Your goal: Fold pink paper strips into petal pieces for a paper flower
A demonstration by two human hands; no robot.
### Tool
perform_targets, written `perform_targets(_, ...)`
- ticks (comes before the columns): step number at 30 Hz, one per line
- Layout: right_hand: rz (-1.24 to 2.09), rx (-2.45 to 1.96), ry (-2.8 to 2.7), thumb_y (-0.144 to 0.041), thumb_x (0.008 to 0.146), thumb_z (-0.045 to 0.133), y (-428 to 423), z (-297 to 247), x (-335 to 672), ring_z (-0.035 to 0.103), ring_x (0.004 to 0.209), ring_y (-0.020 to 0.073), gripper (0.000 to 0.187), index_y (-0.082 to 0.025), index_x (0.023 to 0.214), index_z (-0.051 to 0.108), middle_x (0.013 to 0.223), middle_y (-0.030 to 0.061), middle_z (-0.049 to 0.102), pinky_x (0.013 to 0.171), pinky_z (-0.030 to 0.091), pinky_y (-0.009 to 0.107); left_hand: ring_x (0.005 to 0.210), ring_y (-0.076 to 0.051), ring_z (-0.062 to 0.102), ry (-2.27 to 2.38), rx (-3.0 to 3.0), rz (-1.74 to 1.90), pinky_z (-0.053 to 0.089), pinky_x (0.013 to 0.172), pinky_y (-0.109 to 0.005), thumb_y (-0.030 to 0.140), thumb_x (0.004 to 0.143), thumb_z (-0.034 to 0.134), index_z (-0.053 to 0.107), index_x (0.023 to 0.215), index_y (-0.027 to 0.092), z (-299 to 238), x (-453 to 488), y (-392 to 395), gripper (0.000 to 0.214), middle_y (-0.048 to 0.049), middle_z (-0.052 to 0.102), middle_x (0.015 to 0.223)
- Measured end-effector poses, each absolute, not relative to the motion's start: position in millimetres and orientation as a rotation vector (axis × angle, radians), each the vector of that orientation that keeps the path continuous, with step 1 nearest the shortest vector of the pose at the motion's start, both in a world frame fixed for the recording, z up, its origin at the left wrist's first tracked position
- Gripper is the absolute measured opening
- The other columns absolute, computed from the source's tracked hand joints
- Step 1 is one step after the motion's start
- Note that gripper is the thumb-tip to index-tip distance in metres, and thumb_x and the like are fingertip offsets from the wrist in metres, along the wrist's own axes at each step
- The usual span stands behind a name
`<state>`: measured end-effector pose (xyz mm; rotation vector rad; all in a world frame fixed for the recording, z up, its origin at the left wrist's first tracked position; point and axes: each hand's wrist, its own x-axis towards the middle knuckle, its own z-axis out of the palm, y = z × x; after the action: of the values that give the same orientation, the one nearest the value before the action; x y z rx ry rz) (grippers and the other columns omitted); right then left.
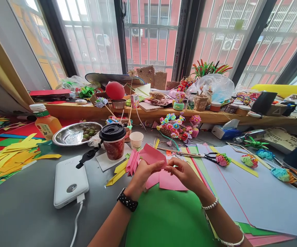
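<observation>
Just above the table's middle, my left hand (148, 171) pinches a pink sheet of paper (152, 153) along its lower edge. My right hand (180, 171) has its thumb and fingertips closed on the right corner of that same sheet. Beneath the hands lie flat pink paper squares (172, 180), partly covered by my fingers. A folded pink paper strip bundle (133, 162) rests left of my left hand, with folded yellow paper strips (118, 171) beside it. Under my forearms a green surface (169, 219) is spread.
A white power bank (71, 181) with a cable stands left, near a lidded coffee cup (112, 145), a paper cup (136, 140) and a metal plate (60, 135). Scissors (205, 155) and folded paper flowers (248, 160) lie on white sheets (274, 199) at right.
</observation>
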<state>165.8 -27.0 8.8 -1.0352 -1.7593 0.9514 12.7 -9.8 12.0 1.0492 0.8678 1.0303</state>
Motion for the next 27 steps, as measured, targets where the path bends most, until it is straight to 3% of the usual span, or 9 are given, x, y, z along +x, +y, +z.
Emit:
perform_targets(4, 1.039, -1.018, -1.696, -0.047, 0.077, 0.040, -24, 9, 172, 0.052, 0.058, 0.0120, 0.037, -0.017, 0.062, 0.055, 0.060, 0.0004, 0.054, 0.057, 0.042, 0.024, 0.046, -0.010, 0.046, 0.902, 1.202, 0.973, 0.041, 0.053, -0.024, 0.026, 0.056, 0.067, 0.051, 0.042, 0.013, 19, 12, -14, 0.025, 0.0024, 0.049, 0.044)
perform_targets(10, 1.141, -1.039, -1.643, -0.037, 0.069, 0.057, -28, 12, 173, 0.049, 0.055, 0.0106, 0.022, -0.016, 0.064, 0.052, 0.058, -0.0017, 0.052, 0.051, 0.039, 0.021, 0.060, -0.015, 0.055, 0.739, 1.377, 0.898, 0.041, 0.057, -0.025, 0.029, 0.063, 0.062, 0.061, 0.063, 0.013, 29, 13, -21, 0.016, -0.0040, 0.060, 0.061)
perform_targets(22, 1.126, -1.071, -1.503, -0.045, 0.077, 0.040, -23, 7, 172, 0.048, 0.045, 0.0096, 0.041, -0.015, 0.053, 0.052, 0.047, -0.0014, 0.051, 0.047, 0.039, 0.022, 0.065, -0.013, 0.052, 0.768, 1.421, 0.783, 0.039, 0.056, -0.021, 0.028, 0.057, 0.066, 0.057, 0.077, 0.012, 17, 11, -12, 0.026, -0.0016, 0.058, 0.070)
perform_targets(27, 0.907, -1.156, -1.478, -0.041, 0.068, 0.056, -21, 3, 171, 0.053, 0.059, 0.0130, 0.027, -0.016, 0.077, 0.057, 0.066, 0.0018, 0.058, 0.052, 0.043, 0.023, 0.067, -0.013, 0.050, 0.814, 1.556, 0.711, 0.039, 0.056, -0.022, 0.025, 0.056, 0.066, 0.051, 0.094, 0.013, 12, 17, -14, 0.042, -0.0021, 0.057, 0.079)
